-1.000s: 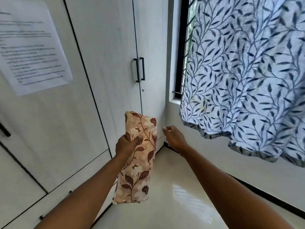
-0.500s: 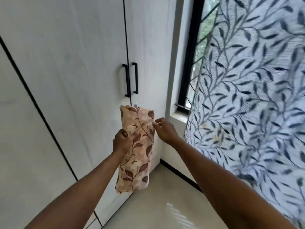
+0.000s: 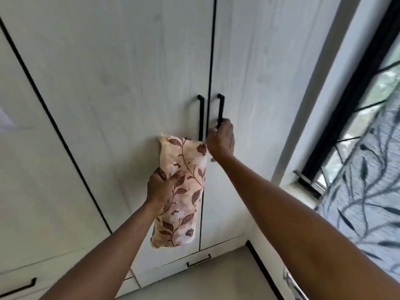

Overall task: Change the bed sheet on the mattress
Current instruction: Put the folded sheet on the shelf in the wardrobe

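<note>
The fingers (image 3: 225,124) of the right hand (image 3: 221,142) are clenched round the lower end of the black metal bar handle (image 3: 220,109) on the right-hand wardrobe door, close to that door's inner edge. The left hand (image 3: 161,189) grasps the folded peach cloth bed sheet (image 3: 187,191), printed with brown leaf vines, at mid-length. Its thumb lies across the front and the other fingers are hidden behind. The bundle hangs upright in the air before the seam between the two doors. Its top edge reaches the foot of the twin black handle (image 3: 201,113) on the left-hand door, just beside the right wrist.

The pale wood-grain wardrobe (image 3: 108,83) fills most of the view, with black lines between its panels. A drawer with a slim dark pull (image 3: 198,261) sits beneath the doors, above a glossy pale floor (image 3: 216,278). To the right stand a black-framed window (image 3: 337,118) and a blurred white curtain with a dark leaf print (image 3: 368,213).

Half a second ago the right hand touched the sheet's top corner; it has since left the cloth and taken the handle. The left hand's hold is unchanged. The doors now loom closer, and the curtain fills less of the view.
</note>
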Tool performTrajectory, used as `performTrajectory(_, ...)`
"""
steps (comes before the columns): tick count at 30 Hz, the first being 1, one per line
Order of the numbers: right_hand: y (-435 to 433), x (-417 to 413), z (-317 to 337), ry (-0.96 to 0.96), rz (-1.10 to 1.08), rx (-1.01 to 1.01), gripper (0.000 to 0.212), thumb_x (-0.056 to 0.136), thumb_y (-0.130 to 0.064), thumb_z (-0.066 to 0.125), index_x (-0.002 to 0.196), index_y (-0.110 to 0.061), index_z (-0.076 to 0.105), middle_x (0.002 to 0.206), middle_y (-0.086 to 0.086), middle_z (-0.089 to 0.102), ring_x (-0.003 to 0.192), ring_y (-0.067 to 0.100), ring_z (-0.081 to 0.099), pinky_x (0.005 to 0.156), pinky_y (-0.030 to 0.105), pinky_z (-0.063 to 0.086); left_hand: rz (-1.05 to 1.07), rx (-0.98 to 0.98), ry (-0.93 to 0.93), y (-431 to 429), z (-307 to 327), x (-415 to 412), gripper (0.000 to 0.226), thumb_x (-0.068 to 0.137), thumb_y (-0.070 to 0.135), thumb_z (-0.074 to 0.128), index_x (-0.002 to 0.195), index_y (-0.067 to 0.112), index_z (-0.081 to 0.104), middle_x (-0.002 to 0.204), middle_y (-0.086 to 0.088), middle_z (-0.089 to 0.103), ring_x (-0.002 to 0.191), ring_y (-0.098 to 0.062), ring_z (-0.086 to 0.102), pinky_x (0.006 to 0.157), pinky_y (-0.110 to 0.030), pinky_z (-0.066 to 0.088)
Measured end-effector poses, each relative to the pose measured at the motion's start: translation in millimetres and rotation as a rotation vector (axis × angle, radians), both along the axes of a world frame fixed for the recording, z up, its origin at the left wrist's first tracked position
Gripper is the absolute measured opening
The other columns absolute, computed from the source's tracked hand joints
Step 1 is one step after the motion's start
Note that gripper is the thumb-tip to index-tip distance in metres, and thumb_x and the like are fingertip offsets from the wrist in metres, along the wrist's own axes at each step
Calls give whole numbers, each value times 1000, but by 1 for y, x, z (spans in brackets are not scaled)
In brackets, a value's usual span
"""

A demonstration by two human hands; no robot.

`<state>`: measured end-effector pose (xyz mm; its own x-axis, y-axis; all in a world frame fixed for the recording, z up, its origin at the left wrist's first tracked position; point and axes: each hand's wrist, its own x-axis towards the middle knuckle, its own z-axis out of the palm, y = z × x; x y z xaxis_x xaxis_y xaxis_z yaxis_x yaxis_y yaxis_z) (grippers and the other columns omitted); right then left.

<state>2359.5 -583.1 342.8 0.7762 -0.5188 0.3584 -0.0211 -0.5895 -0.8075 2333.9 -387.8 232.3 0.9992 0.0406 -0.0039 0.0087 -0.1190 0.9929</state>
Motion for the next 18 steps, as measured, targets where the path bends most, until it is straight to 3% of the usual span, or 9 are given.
performTrajectory(3,-8,17,-9,-13,-32,85,20,101,-26,46,111,-15,57,111,12,69,102,36,64,84,39,49,52,25,-11,3,-3,-3,59,57,61,91,101,24,74,96,7,78,92,-15,75,87,-45,61)
performTrajectory(5,-15,20,-22,-31,-6,90,19,97,-37,47,97,-23,58,93,5,69,86,36,66,72,46,58,91,20,-8,9,-3,-9,60,57,62,90,102,26,74,97,9,78,92,-14,75,87,-43,61)
performTrajectory(6,-18,19,-25,-53,13,105,19,96,-39,47,92,-23,57,86,2,67,78,32,65,63,42,60,113,16,-7,11,-2,-12,61,56,64,89,102,27,74,96,9,78,92,-13,75,86,-43,61)
performTrajectory(8,-24,14,-20,-54,64,98,14,98,-30,51,89,-21,56,81,0,62,68,21,59,44,14,47,157,12,-5,16,3,-19,60,54,64,89,99,27,74,94,9,78,90,-13,75,85,-41,61)
performTrajectory(9,-26,11,-16,-37,86,98,12,99,-23,53,89,-18,58,80,1,61,66,18,57,38,9,38,174,6,-1,18,3,-20,59,55,63,89,99,26,74,93,9,78,89,-14,75,85,-40,61)
performTrajectory(10,-29,8,-12,-29,108,106,13,98,-19,55,89,-13,60,80,2,63,67,18,59,40,11,39,185,4,3,21,4,-22,57,57,60,89,99,25,73,94,8,78,89,-14,75,84,-39,61)
performTrajectory(12,-34,1,-9,-19,132,126,15,94,-18,57,88,-7,65,82,8,69,76,27,66,60,30,54,206,2,-2,22,7,-28,55,62,56,89,103,23,72,97,7,77,91,-16,74,84,-37,61)
performTrajectory(14,-35,-11,-7,15,135,143,17,94,-21,57,88,-8,66,83,10,70,80,30,66,73,41,57,230,3,0,24,8,-32,51,66,54,88,102,21,72,98,5,76,92,-18,73,83,-35,60)
performTrajectory(18,-30,-62,-5,-42,85,147,22,100,-26,54,94,-6,63,83,4,66,79,24,63,62,27,44,195,-20,19,22,18,-41,45,68,49,87,96,18,71,95,1,76,90,-22,73,81,-38,60)
